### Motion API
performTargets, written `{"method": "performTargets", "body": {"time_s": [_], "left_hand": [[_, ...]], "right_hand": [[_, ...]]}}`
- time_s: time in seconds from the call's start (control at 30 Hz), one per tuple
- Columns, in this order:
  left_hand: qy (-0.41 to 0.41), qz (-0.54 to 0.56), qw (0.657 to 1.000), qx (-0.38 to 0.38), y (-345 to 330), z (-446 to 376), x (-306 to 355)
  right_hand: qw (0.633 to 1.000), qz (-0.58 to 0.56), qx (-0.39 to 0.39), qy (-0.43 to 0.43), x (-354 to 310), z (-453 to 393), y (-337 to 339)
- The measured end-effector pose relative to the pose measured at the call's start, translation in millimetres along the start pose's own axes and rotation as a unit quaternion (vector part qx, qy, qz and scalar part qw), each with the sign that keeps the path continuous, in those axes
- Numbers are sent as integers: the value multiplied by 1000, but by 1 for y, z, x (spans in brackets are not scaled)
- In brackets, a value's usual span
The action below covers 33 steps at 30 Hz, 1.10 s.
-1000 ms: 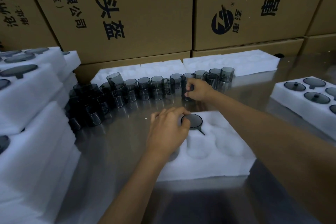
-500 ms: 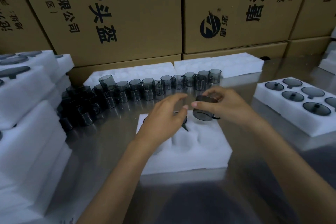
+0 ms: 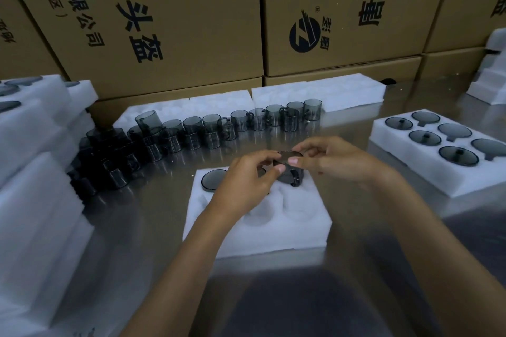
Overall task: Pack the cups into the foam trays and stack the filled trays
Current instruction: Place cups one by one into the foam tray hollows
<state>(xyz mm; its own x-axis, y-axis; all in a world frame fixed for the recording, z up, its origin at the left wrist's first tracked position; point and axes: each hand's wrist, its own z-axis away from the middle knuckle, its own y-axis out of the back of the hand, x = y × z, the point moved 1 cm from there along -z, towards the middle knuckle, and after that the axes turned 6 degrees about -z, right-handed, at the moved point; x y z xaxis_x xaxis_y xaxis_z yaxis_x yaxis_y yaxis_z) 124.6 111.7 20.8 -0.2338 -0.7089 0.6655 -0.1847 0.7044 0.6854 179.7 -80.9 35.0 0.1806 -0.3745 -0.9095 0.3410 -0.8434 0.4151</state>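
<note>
A white foam tray [image 3: 262,238] lies on the steel table in front of me. One smoky grey cup [image 3: 212,179] sits in its back left pocket. Over the tray's back middle pocket, both hands hold a second grey cup [image 3: 289,175], its handle toward me. My left hand [image 3: 243,186] pinches its left rim and my right hand [image 3: 331,159] pinches its right rim. A long row of loose grey cups [image 3: 210,128] runs along the table behind the tray, bunching into a dark cluster at the left.
A filled tray [image 3: 438,169] sits at the right. Stacked filled trays [image 3: 30,172] rise along the left edge. Empty foam trays [image 3: 317,90] lie behind the cup row, against a wall of cardboard boxes [image 3: 328,13]. More foam pieces [image 3: 490,74] stand far right.
My right hand took a cup from the row and brought it back over the tray. My left hand left the seated cup and joined the right on the new cup.
</note>
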Motion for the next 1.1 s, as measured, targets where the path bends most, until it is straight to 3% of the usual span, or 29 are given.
{"method": "performTargets", "body": {"time_s": [0.3, 0.6, 0.83, 0.9, 0.93, 1.03, 1.1], "left_hand": [[-43, -28, 996, 78, -6, 0, 3], [-54, -101, 993, 4, -7, 3, 0], [-41, -153, 987, 7, -4, 2, 2], [-12, -73, 997, -28, 2, 0, 1], [4, -33, 999, -29, 10, -3, -3], [41, -41, 996, 72, 47, -24, -29], [93, -75, 983, 138, 78, -45, -57]], "right_hand": [[997, 52, -41, 27, 2, -2, 6], [981, 164, -103, -14, 15, -3, 7], [987, 102, -119, -29, 11, -1, 3], [997, 1, -81, -4, 17, -3, -2], [997, -73, -23, 8, 22, -5, -7], [953, -228, 198, -20, 41, -24, -26], [932, -243, 268, -23, 49, -43, -35]]}}
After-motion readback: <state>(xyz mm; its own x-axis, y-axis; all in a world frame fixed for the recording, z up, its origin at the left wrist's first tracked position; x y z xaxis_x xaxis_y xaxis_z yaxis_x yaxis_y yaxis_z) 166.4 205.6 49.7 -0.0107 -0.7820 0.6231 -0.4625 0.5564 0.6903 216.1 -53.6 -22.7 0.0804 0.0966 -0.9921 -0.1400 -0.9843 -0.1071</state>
